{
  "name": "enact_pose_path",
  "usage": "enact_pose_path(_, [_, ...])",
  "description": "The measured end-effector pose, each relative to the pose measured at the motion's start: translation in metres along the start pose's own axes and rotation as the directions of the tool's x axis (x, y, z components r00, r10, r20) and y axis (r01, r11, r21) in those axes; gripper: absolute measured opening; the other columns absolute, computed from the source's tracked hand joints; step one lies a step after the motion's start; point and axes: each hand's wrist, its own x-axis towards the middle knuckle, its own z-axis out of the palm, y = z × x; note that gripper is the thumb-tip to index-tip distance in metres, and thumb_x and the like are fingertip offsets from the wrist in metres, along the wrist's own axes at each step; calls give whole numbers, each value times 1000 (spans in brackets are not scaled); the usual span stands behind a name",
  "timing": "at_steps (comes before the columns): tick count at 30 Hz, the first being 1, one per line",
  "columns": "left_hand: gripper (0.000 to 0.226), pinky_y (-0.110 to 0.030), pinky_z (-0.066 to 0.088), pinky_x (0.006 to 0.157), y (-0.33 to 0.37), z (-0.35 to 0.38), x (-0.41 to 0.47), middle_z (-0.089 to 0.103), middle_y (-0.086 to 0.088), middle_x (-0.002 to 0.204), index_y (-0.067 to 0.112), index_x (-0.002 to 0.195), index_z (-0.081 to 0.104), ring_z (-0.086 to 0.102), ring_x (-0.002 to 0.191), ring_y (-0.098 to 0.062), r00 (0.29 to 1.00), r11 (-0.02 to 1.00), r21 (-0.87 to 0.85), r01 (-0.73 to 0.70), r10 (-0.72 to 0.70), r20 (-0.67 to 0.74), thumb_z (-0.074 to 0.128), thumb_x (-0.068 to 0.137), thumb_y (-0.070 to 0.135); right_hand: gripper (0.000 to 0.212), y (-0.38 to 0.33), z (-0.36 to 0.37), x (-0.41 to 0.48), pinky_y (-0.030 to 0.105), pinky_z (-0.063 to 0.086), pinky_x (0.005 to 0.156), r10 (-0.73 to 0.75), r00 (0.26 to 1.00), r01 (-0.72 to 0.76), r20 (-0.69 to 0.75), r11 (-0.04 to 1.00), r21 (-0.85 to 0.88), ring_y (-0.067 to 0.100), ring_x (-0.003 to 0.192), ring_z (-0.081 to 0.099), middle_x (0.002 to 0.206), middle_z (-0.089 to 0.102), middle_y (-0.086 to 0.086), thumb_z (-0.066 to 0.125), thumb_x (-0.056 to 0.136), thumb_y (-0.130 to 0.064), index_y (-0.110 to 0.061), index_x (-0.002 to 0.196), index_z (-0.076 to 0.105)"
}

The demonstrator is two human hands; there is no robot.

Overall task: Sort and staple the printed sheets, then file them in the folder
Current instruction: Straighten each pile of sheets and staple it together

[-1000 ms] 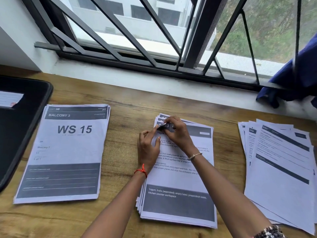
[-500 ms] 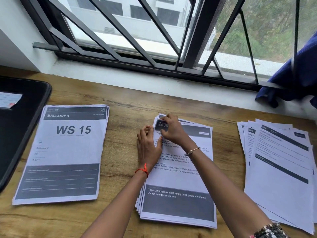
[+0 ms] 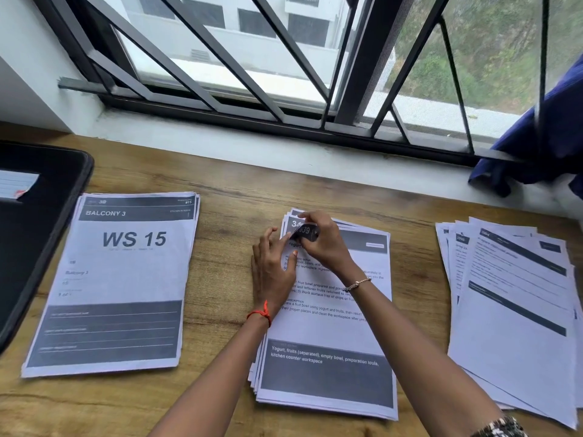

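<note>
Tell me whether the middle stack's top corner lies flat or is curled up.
Curled up: the right hand pinches the top sheet's corner back, baring the sheet beneath.

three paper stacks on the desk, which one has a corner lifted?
The middle stack: the right hand pinches its top-left corner curled up; the WS 15 stack and fanned right stack lie flat.

On the left stack (image 3: 120, 279) we read "BALCONY 3" in a dark header with "#15" at its corner, then "WS 15" in large letters and "Balcony 3" lower down. The middle stack (image 3: 328, 326) has a dark band reading "Yogurt, fruits (separated), empty bowl, preparation tools, kitchen counter workspace". Its curled corner (image 3: 305, 231) shows "39", and the sheet beneath (image 3: 295, 223) shows what looks like "34". We cannot read the blurred print on the right stack (image 3: 520, 310).
</note>
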Motion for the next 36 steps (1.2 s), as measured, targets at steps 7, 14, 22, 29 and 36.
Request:
enact_pose_path(7, [47, -46, 38, 96, 0, 2, 0, 49, 0, 140, 16, 130, 54, 38, 129, -21, 999, 998, 63, -18, 15, 48, 52, 84, 24, 32, 4, 5, -1, 7, 25, 91, -30, 999, 31, 17, 996, -83, 32, 110, 49, 112, 61, 19, 66, 70, 5, 5, 102, 64])
enact_pose_path(14, [52, -48, 32, 101, 4, -2, -1, 46, 0, 142, 17, 138, 44, 37, 134, -18, 997, 1000, 27, 3, -5, 74, 58, 88, 17, 29, 4, 7, -5, 15, 36, 86, -116, 991, 114, -72, 993, -40, 32, 98, 52, 99, 62, 16, 64, 65, 13, 2, 91, 64])
enact_pose_path(22, [58, -37, 30, 98, 5, -3, -1, 48, -10, 136, 18, 142, 37, 41, 129, -22, 997, 999, -3, 46, -46, 67, 59, 88, 15, 56, 3, 3, -9, 25, 44, 88, -108, 989, 110, -103, 994, 14, 17, 99, 46, 107, 52, 12, 68, 68, 8, 0, 121, 52])
enact_pose_path(29, [54, -47, 38, 93, 4, -1, -2, 55, -9, 127, 14, 134, 48, 42, 122, -20, 1000, 1000, -13, -22, 22, 11, 63, 83, 5, 49, 7, 0, -5, 23, 36, 98, -35, 998, 35, -47, 999, -12, 20, 110, 40, 115, 46, 17, 74, 71, -5, 1, 116, 56])
enact_pose_path(36, [57, -36, 36, 82, 1, 1, -1, 60, 1, 123, 16, 131, 53, 38, 115, -13, 992, 991, 35, -127, 127, -11, 66, 78, -1, 54, 9, 1, -1, 29, 39, 89, 2, 1000, -1, 16, 1000, -20, 14, 101, 37, 112, 58, 10, 71, 74, -12, -5, 123, 51])
